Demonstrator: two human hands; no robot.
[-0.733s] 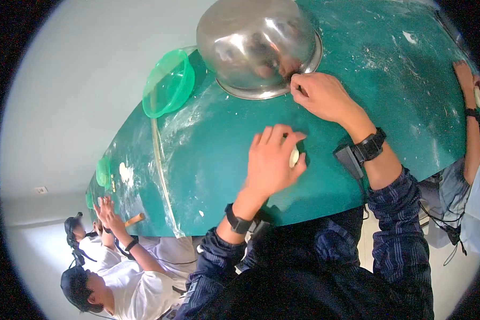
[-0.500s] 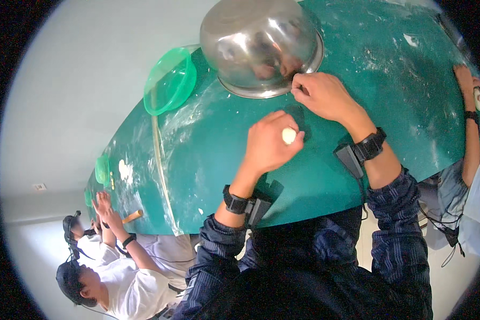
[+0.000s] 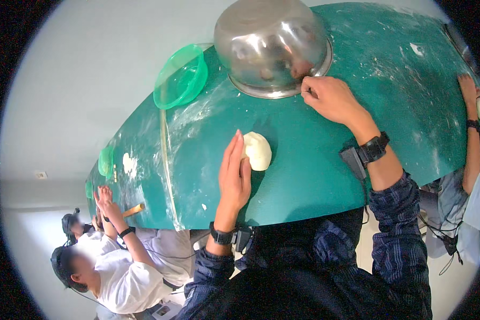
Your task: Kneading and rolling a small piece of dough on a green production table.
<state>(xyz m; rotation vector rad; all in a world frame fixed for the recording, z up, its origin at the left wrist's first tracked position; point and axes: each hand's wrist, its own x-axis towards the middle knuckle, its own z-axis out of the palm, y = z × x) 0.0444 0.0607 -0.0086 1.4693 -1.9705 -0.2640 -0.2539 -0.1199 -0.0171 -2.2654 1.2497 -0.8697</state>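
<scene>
Left fingers (image 3: pixel 233 154) together, straight | dough ball (image 3: pixel 258 151) at their right edge | right fingers (image 3: pixel 311 89) curled

Bright light; white glare on steel bowl (image 3: pixel 274 50). Below it: soft shadows, green table (image 3: pixel 314 170) edge bowed. Corners black.

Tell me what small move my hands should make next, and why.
I'd probably curl your left hand over the pale dough: that hand is open along the dough's left side, so it seems well placed, while your right hand is away from the dough, by the overturned steel bowl.
</scene>
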